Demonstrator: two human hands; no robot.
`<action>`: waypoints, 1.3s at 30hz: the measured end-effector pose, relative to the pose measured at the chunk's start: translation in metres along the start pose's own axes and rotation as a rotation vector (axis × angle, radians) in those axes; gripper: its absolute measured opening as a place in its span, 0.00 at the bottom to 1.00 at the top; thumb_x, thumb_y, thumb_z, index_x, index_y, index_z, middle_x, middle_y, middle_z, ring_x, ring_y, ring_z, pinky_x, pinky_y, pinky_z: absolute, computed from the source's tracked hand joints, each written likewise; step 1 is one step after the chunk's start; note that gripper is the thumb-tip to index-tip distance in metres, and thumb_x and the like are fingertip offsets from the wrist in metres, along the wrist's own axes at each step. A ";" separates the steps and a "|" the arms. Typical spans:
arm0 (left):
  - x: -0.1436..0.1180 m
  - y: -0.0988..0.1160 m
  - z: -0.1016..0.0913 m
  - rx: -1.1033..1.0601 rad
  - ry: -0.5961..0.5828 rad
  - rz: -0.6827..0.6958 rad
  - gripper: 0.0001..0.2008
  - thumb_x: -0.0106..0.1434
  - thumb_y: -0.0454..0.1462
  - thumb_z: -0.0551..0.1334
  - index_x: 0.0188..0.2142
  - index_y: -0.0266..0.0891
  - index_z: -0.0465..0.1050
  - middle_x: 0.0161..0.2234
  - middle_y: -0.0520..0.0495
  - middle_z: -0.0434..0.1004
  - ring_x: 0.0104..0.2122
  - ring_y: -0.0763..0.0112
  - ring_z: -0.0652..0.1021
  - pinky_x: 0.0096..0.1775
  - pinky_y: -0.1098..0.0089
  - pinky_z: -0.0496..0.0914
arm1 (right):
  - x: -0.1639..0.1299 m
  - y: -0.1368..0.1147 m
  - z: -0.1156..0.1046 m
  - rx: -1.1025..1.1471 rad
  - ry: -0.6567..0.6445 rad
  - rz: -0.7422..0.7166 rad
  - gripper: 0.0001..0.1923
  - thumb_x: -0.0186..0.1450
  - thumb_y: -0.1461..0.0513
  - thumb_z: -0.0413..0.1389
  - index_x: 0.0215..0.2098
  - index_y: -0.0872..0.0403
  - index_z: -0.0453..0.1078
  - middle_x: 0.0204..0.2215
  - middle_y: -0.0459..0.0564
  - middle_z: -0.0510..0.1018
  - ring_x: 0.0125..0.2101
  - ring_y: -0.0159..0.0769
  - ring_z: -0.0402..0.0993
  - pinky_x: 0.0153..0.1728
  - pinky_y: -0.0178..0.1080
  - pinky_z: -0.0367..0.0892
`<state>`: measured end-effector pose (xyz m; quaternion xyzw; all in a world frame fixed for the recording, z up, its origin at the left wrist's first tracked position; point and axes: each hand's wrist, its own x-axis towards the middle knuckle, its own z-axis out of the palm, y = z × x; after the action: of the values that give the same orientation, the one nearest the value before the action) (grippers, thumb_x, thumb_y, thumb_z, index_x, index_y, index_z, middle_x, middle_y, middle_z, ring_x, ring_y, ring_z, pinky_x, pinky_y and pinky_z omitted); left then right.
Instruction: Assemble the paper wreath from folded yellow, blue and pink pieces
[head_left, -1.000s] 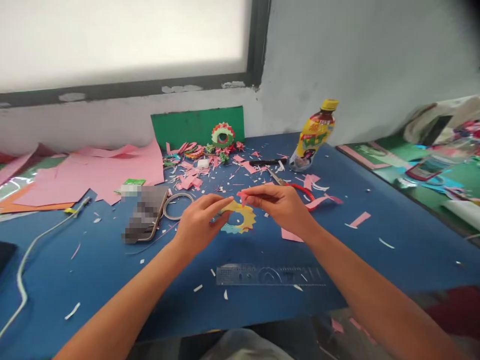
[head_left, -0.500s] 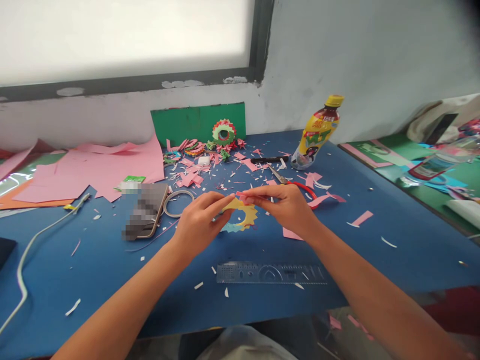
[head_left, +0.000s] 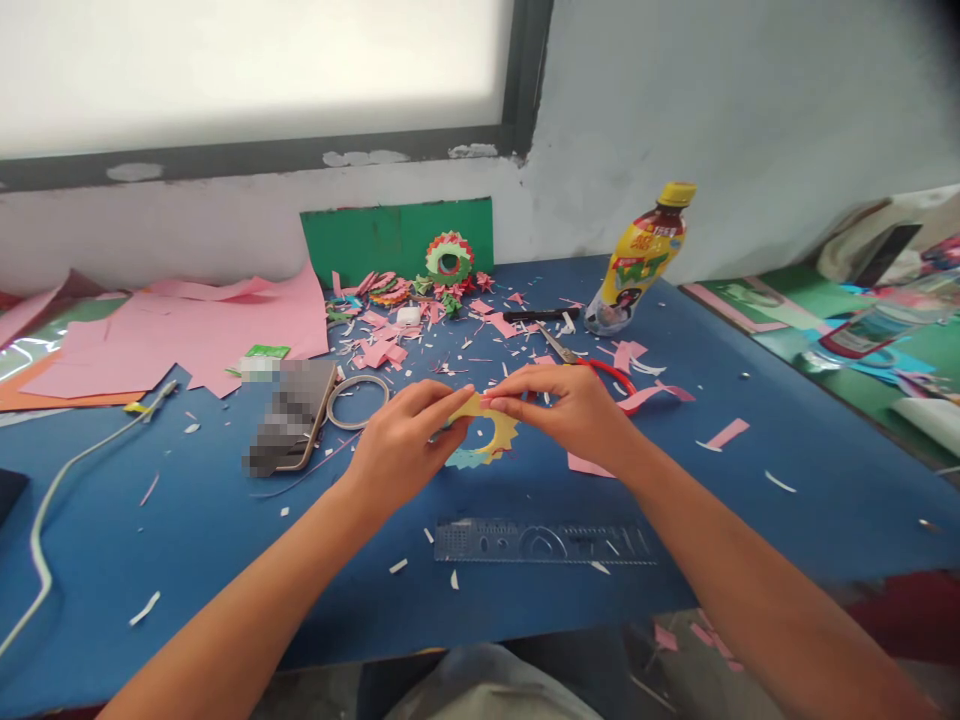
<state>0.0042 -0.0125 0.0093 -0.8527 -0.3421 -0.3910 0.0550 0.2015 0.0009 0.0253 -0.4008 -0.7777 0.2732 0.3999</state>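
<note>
A folded-paper ring (head_left: 507, 432) in yellow and light blue, with a zigzag outer edge, is held up above the blue table. My left hand (head_left: 405, 430) pinches its upper left part between thumb and fingers. At the ring's top, my right hand (head_left: 566, 405) is closed on a small pink paper piece (head_left: 489, 398), mostly hidden by the fingertips. The pink piece touches the yellow part of the ring. Below the hands lies a clear ruler (head_left: 540, 541). Red-handled scissors (head_left: 600, 372) rest just beyond my right hand.
Left of my hands lie a phone (head_left: 296, 415), a tape roll (head_left: 358, 402) and a white cable (head_left: 71, 470). Paper scraps (head_left: 381, 353), a black pen (head_left: 544, 314) and a tilted bottle (head_left: 641, 262) are at the back. A finished-looking paper ring (head_left: 459, 248) leans against a green board (head_left: 360, 240).
My right hand has shifted slightly left, bringing the pink piece down against the yellow part, so less pink shows. My left hand keeps its pinch on the ring.
</note>
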 end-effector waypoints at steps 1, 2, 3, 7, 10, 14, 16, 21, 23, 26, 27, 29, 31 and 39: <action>0.000 0.000 0.000 -0.005 -0.002 -0.003 0.11 0.60 0.32 0.59 0.44 0.37 0.70 0.33 0.46 0.74 0.30 0.73 0.74 0.32 0.73 0.69 | 0.000 0.000 0.000 0.001 0.001 0.009 0.05 0.58 0.61 0.58 0.31 0.51 0.76 0.28 0.44 0.79 0.29 0.30 0.72 0.29 0.33 0.66; 0.000 0.000 0.001 -0.009 -0.002 -0.006 0.11 0.60 0.32 0.59 0.44 0.36 0.70 0.33 0.46 0.74 0.30 0.73 0.74 0.32 0.73 0.69 | -0.001 0.000 0.000 0.004 0.002 0.018 0.05 0.58 0.61 0.58 0.31 0.51 0.76 0.28 0.44 0.79 0.29 0.30 0.72 0.29 0.32 0.66; -0.001 0.000 0.002 -0.012 0.003 -0.008 0.11 0.60 0.32 0.59 0.43 0.36 0.71 0.33 0.46 0.74 0.30 0.73 0.74 0.32 0.73 0.69 | -0.001 0.000 0.000 0.011 0.003 0.028 0.04 0.58 0.61 0.59 0.31 0.51 0.76 0.28 0.44 0.79 0.29 0.30 0.72 0.29 0.32 0.66; -0.001 0.000 0.003 -0.010 0.030 -0.012 0.11 0.59 0.31 0.59 0.43 0.35 0.71 0.32 0.46 0.74 0.30 0.73 0.74 0.33 0.73 0.70 | -0.001 -0.001 0.000 0.041 0.014 0.055 0.05 0.57 0.60 0.59 0.30 0.51 0.76 0.28 0.44 0.79 0.28 0.31 0.72 0.28 0.33 0.66; -0.001 0.000 0.004 -0.005 0.039 0.007 0.13 0.59 0.32 0.59 0.45 0.38 0.70 0.32 0.47 0.74 0.30 0.74 0.74 0.32 0.74 0.69 | 0.000 -0.003 0.000 0.035 0.029 0.047 0.05 0.57 0.59 0.59 0.29 0.52 0.75 0.27 0.44 0.79 0.27 0.30 0.71 0.28 0.32 0.66; -0.002 0.001 0.005 -0.018 0.022 0.040 0.14 0.60 0.31 0.59 0.47 0.38 0.69 0.33 0.46 0.74 0.29 0.74 0.73 0.31 0.74 0.69 | 0.000 -0.003 0.003 0.012 -0.004 0.028 0.04 0.58 0.62 0.57 0.29 0.52 0.75 0.26 0.43 0.78 0.27 0.29 0.71 0.28 0.31 0.65; -0.002 0.001 0.006 -0.026 0.017 0.046 0.15 0.60 0.31 0.59 0.48 0.39 0.68 0.33 0.46 0.74 0.29 0.74 0.73 0.31 0.73 0.69 | -0.001 -0.002 0.003 0.006 -0.014 0.024 0.04 0.59 0.62 0.56 0.29 0.52 0.74 0.26 0.43 0.77 0.27 0.29 0.71 0.28 0.32 0.65; -0.002 0.002 0.005 -0.050 0.003 0.071 0.17 0.60 0.31 0.59 0.50 0.41 0.66 0.33 0.47 0.73 0.30 0.75 0.72 0.32 0.74 0.69 | -0.001 0.000 0.003 0.007 -0.039 -0.022 0.05 0.60 0.62 0.55 0.30 0.53 0.72 0.27 0.43 0.76 0.28 0.29 0.70 0.29 0.32 0.64; -0.002 0.002 0.005 -0.060 -0.002 0.075 0.18 0.60 0.31 0.59 0.50 0.42 0.66 0.33 0.48 0.73 0.30 0.76 0.72 0.31 0.75 0.69 | -0.001 0.000 0.004 0.014 -0.042 -0.033 0.04 0.60 0.63 0.54 0.30 0.53 0.71 0.27 0.43 0.76 0.28 0.29 0.69 0.30 0.31 0.64; -0.001 0.003 0.004 -0.064 -0.009 0.073 0.17 0.60 0.31 0.58 0.50 0.42 0.66 0.33 0.48 0.72 0.30 0.76 0.72 0.31 0.75 0.68 | -0.001 0.000 0.005 0.023 -0.034 -0.034 0.04 0.60 0.63 0.54 0.30 0.54 0.71 0.27 0.44 0.76 0.28 0.29 0.70 0.30 0.32 0.64; -0.001 0.003 0.004 -0.066 -0.013 0.075 0.17 0.60 0.31 0.58 0.50 0.41 0.66 0.33 0.47 0.72 0.30 0.76 0.72 0.31 0.75 0.68 | -0.001 0.000 0.005 0.028 -0.035 -0.030 0.04 0.60 0.63 0.54 0.30 0.54 0.72 0.27 0.44 0.76 0.28 0.29 0.70 0.30 0.32 0.64; -0.001 0.002 0.004 -0.068 -0.022 0.086 0.17 0.60 0.31 0.58 0.50 0.39 0.66 0.34 0.46 0.73 0.30 0.75 0.72 0.32 0.75 0.68 | -0.001 0.000 0.006 0.037 -0.038 -0.019 0.04 0.59 0.63 0.55 0.30 0.53 0.72 0.27 0.44 0.77 0.28 0.29 0.71 0.30 0.32 0.65; -0.001 0.002 0.004 -0.064 -0.025 0.092 0.18 0.61 0.30 0.58 0.51 0.39 0.65 0.34 0.47 0.73 0.31 0.75 0.72 0.33 0.74 0.69 | -0.002 -0.001 0.006 0.053 -0.042 -0.006 0.04 0.59 0.62 0.56 0.31 0.53 0.73 0.28 0.44 0.77 0.29 0.30 0.71 0.30 0.32 0.66; 0.000 0.004 0.002 -0.006 0.054 0.078 0.13 0.60 0.32 0.59 0.46 0.38 0.68 0.31 0.48 0.75 0.28 0.75 0.73 0.31 0.75 0.69 | -0.002 -0.001 0.005 0.129 -0.014 -0.024 0.06 0.57 0.58 0.59 0.29 0.52 0.73 0.27 0.45 0.77 0.28 0.30 0.71 0.30 0.33 0.68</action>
<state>0.0087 -0.0149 0.0086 -0.8547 -0.3060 -0.4123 0.0770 0.1980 -0.0015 0.0225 -0.3631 -0.7659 0.3209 0.4227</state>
